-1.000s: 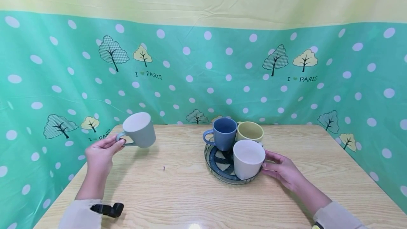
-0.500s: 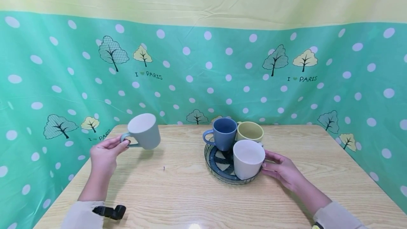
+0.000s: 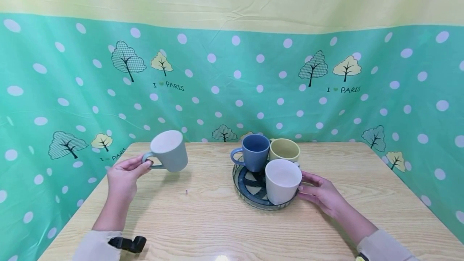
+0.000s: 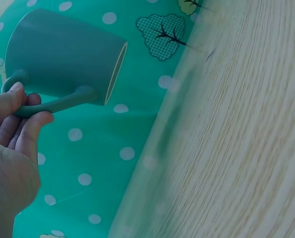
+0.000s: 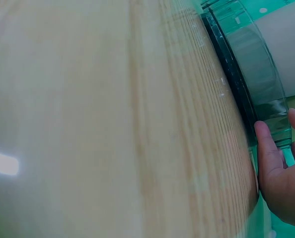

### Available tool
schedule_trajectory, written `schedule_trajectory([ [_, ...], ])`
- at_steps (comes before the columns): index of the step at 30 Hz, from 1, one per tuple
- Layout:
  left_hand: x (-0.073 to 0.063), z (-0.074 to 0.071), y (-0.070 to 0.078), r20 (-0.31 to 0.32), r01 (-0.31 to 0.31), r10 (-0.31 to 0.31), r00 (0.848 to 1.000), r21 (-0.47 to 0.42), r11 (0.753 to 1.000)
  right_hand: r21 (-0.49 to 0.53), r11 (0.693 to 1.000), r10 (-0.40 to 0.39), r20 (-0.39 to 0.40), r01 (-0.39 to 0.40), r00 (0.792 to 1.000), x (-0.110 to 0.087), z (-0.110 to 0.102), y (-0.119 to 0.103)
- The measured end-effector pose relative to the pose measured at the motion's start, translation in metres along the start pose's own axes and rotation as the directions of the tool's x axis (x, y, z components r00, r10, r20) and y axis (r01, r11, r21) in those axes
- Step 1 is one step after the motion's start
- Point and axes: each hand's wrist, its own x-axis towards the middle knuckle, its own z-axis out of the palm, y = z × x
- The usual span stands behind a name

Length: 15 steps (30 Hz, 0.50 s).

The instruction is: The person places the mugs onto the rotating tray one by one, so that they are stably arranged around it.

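Observation:
In the head view, my left hand (image 3: 125, 174) pinches the handle of a grey-green mug (image 3: 174, 156) and holds it tilted above the table's left half. The left wrist view shows the grey-green mug (image 4: 63, 57) from the side, thumb and fingers on its handle. My right hand (image 3: 324, 196) grips the right side of a round glass tray (image 3: 250, 200), beside the white mug. A blue mug (image 3: 255, 158), a yellow mug (image 3: 285, 150) and a white mug (image 3: 282, 186) stand upright in it. The right wrist view shows fingertips against the glass wall.
The tray stands right of centre on a light wood table (image 3: 210, 228). A tiny dark speck (image 3: 186, 192) lies on the table, left of the tray. A green polka-dot curtain (image 3: 217, 75) hangs behind and at both sides.
My left hand has moved a little to the right with the grey-green mug, towards the tray. The right hand, the tray and its mugs have stayed in place.

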Motion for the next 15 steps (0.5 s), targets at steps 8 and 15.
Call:
schedule_trajectory([
  [8, -0.004, 0.007, -0.001, 0.030, -0.029, 0.029, 0.999, 0.004, 1.000, -0.002, 1.000, 0.008, -0.010, -0.008, 1.000, -0.001, 0.002, -0.001],
  [15, -0.009, 0.014, -0.003, 0.044, -0.056, 0.055, 0.998, 0.014, 0.998, -0.001, 1.000, -0.007, 0.009, 0.007, 1.000, -0.002, 0.004, -0.001],
])
